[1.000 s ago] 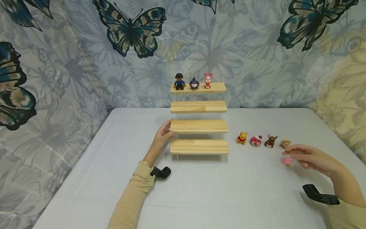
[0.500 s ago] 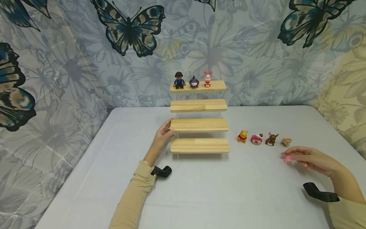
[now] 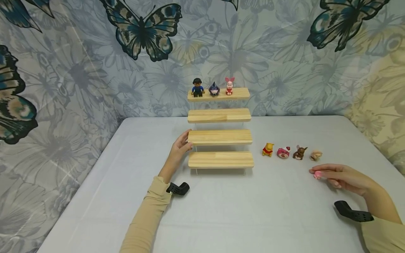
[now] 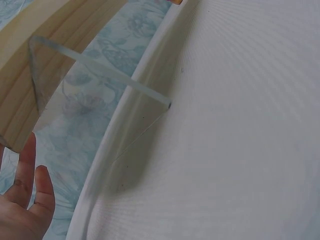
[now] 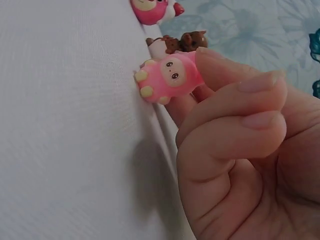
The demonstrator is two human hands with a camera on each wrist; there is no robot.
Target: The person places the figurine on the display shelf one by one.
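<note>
My right hand pinches a small pink figurine between thumb and fingertips. In the right wrist view its pale face and cream feet show, just off the white cloth. My left hand holds the left end of the third tier down on a wooden tiered display shelf, thumb at the front edge. In the left wrist view, its fingers reach up to the wood, beside a clear support panel. On the top tier stand a black-haired toy figure, a purple donkey figurine and a pink-eared piglet figurine.
Right of the shelf, a row on the white table holds a yellow bear figurine, a pink bear figurine, a brown long-eared figurine and a beige figurine. Butterfly-patterned fabric hangs close behind.
My right hand has come down to the pink figurine, taken it between thumb and fingers and raised it slightly. My left hand stays at the shelf end.
</note>
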